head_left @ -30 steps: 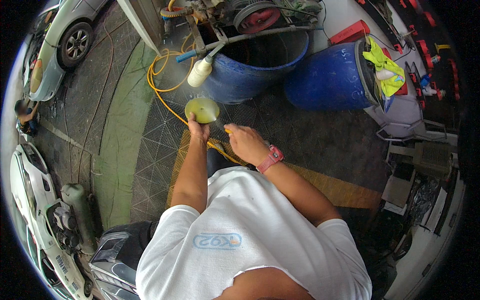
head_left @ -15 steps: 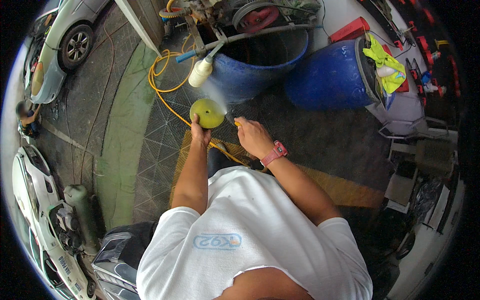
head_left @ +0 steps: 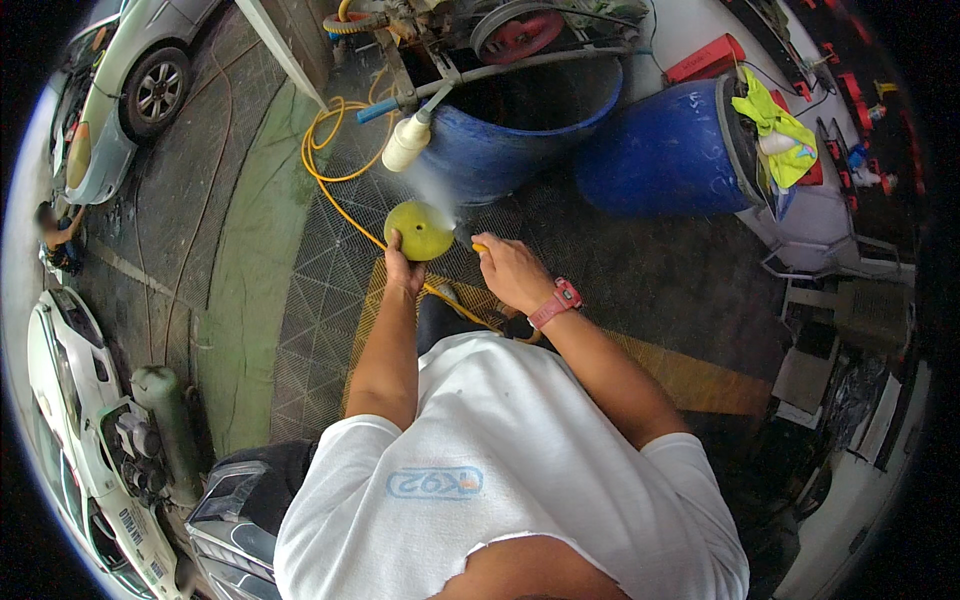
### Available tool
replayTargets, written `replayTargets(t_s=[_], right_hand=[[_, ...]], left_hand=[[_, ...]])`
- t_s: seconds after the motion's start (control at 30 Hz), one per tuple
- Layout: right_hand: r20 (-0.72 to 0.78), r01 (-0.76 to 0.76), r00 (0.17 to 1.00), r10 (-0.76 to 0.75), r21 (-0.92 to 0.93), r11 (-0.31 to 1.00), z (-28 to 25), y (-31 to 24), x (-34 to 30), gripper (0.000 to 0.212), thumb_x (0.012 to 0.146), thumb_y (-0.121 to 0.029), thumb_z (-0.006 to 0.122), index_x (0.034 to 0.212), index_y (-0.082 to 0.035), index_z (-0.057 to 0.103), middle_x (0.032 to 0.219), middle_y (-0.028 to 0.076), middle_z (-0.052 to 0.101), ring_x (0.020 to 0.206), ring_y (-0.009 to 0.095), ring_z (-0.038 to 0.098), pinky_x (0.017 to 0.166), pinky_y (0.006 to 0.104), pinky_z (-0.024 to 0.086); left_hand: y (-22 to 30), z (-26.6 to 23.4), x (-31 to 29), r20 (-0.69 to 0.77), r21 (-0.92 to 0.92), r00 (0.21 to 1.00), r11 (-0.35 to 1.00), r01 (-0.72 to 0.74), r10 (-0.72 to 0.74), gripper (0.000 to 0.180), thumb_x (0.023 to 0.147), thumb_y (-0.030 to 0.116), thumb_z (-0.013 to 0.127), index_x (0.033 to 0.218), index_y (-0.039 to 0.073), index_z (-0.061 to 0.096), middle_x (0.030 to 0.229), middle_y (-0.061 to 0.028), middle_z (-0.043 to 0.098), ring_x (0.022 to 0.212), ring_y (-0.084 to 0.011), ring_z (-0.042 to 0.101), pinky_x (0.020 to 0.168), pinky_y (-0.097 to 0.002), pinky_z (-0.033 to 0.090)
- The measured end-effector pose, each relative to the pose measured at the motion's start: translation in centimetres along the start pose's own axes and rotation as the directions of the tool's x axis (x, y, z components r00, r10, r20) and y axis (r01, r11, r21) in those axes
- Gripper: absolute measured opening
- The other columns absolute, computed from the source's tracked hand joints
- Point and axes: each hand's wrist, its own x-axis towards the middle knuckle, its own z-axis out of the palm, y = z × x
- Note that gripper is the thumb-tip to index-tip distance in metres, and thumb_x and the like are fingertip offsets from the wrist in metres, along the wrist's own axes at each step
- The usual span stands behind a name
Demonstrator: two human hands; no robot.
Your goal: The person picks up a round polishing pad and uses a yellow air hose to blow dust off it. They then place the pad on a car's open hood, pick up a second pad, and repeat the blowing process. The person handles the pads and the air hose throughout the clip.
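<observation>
My left hand (head_left: 403, 266) grips a round yellow-green buffing pad (head_left: 419, 231) by its near left edge. The pad has a small dark hole in its middle, and its face is turned up toward me. Just to the right, my right hand (head_left: 515, 273) is closed round a blow gun (head_left: 477, 246), of which a yellow bit and a dark nozzle show. From the nozzle a whitish mist drifts across the pad's right edge and away from me. Most of the gun is hidden in my fingers. A pink watch (head_left: 556, 304) sits on my right wrist.
Ahead stands an open blue drum (head_left: 500, 165) with a white cylindrical thing (head_left: 406, 143) hanging at its left. A second blue drum (head_left: 655, 150) lies to the right. A yellow hose (head_left: 335, 200) loops over the floor. Cars and a person (head_left: 60, 240) are at far left.
The whole view has shifted slightly. Both hands keep their grips, and the mist still blows over the pad's right edge.
</observation>
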Motion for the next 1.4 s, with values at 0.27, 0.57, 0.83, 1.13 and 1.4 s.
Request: replayTargets(t_s=[0.27,0.57,0.83,1.13,1.4], right_hand=[[-0.009,0.016,1.0,-0.016,0.043,0.999,-0.5,0.4,0.3,0.031,0.099,-0.012,0.053,0.127,-0.003,0.063,0.112,0.025,0.072,0.103,0.044,0.069,0.093,0.052,0.054],[-0.034,0.033,0.999,-0.032,0.033,0.999,-0.6,-0.1,0.5,0.028,0.1,-0.014,0.053,0.125,-0.004,0.063,0.113,0.024,0.072,0.105,0.044,0.068,0.094,0.0518,0.053],[-0.032,0.064,0.998,-0.062,0.04,0.997,-0.1,-0.1,0.8,0.03,0.098,-0.014,0.054,0.125,-0.004,0.063,0.109,0.025,0.073,0.102,0.045,0.068,0.092,0.0525,0.054],[-0.084,0.063,0.995,-0.061,0.016,0.998,-0.8,-0.9,1.8,0.031,0.096,-0.012,0.055,0.124,-0.001,0.064,0.105,0.025,0.073,0.099,0.044,0.069,0.09,0.0529,0.054],[0.024,0.076,0.997,-0.077,0.042,0.996,-0.5,-2.6,1.7,0.032,0.099,-0.015,0.052,0.125,-0.001,0.064,0.113,0.024,0.072,0.105,0.043,0.068,0.096,0.0517,0.053]], left_hand=[[1.3,-0.4,0.1,-0.01,0.002,0.999,1.0,0.031,-0.031,0.059,0.11,0.043,0.044,0.152,0.002,0.042,0.15,-0.0182,0.053,0.135,-0.0357,0.054,0.116,-0.0534,0.044],[0.5,0.7,-0.6,0.069,0.212,0.99,0.971,0.109,-0.126,0.056,0.11,0.043,0.045,0.149,0.004,0.046,0.145,-0.0174,0.058,0.128,-0.0346,0.06,0.111,-0.0502,0.048],[0.0,1.5,-0.8,0.114,0.155,0.986,0.982,0.106,-0.124,0.054,0.109,0.043,0.048,0.146,0.005,0.049,0.141,-0.0146,0.061,0.127,-0.032,0.062,0.109,-0.0492,0.049],[0.1,2.1,-0.7,0.228,0.38,0.96,0.923,0.067,-0.164,0.077,0.105,0.069,0.035,0.151,0.009,0.046,0.147,-0.0135,0.056,0.133,-0.0303,0.057,0.114,-0.0484,0.043],[0.1,2.7,-0.9,0.14,0.416,0.97,0.901,0.126,-0.2,0.108,0.09,0.09,0.011,0.154,0.009,0.042,0.154,-0.016,0.049,0.142,-0.0351,0.046,0.12,-0.0535,0.033]])
